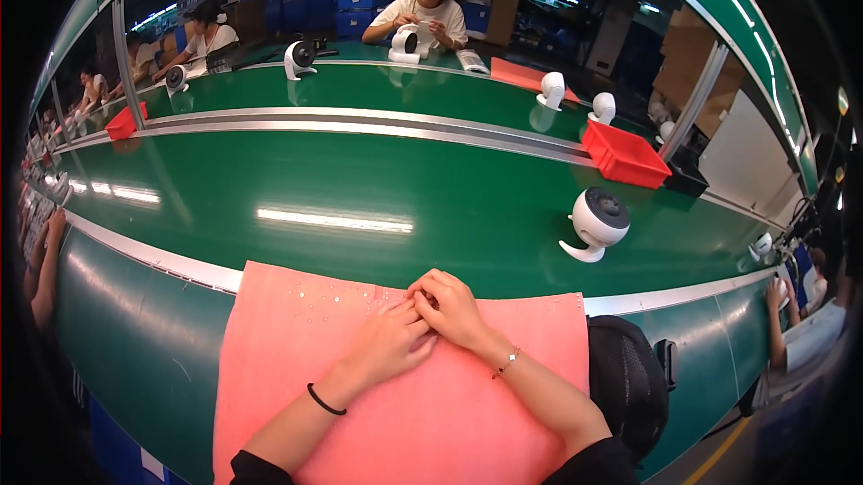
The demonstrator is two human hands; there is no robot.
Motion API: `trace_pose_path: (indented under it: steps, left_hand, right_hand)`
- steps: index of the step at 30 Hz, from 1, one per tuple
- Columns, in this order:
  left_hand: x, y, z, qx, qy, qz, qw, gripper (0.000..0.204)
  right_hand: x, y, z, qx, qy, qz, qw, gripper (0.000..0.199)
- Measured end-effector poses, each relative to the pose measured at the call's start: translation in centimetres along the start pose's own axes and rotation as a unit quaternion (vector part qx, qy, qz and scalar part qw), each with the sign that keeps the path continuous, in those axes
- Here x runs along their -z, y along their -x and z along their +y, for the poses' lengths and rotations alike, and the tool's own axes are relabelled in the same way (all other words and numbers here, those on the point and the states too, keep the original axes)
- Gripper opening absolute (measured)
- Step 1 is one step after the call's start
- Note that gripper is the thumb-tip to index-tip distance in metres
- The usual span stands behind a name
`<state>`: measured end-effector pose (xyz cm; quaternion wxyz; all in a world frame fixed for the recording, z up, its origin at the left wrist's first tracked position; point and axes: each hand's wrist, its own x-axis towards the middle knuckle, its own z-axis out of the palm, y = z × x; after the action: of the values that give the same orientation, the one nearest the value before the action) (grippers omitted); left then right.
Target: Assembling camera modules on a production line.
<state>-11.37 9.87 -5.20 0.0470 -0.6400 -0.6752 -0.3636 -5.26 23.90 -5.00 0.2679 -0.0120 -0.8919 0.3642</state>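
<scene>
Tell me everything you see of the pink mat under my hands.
The mat is a salmon-pink, roughly rectangular sheet with a matte, soft-looking surface, perhaps foam or cloth. It lies spread over the green table, its far edge reaching past the pale rail. Small shiny bits dot its far left part. The left hand and right hand meet over its far portion; contact is unclear. A black bag sits along its right edge.

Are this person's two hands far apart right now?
No, the left hand and the right hand come together at the fingers over the far part of the pink mat.
</scene>
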Motion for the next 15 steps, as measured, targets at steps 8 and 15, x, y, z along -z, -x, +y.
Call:
trace_pose_path:
  steps: [8,15]
  left_hand:
    - [0.00,-0.18,0.06,0.006,0.013,0.004,1.000,0.020]
    - [0.05,-0.23,0.06,-0.003,0.007,0.008,1.000,0.020]
  right_hand:
    - [0.13,-0.08,0.25,0.008,0.013,-0.003,1.000,0.011]
    - [0.07,-0.14,0.04,0.004,0.001,0.001,1.000,0.012]
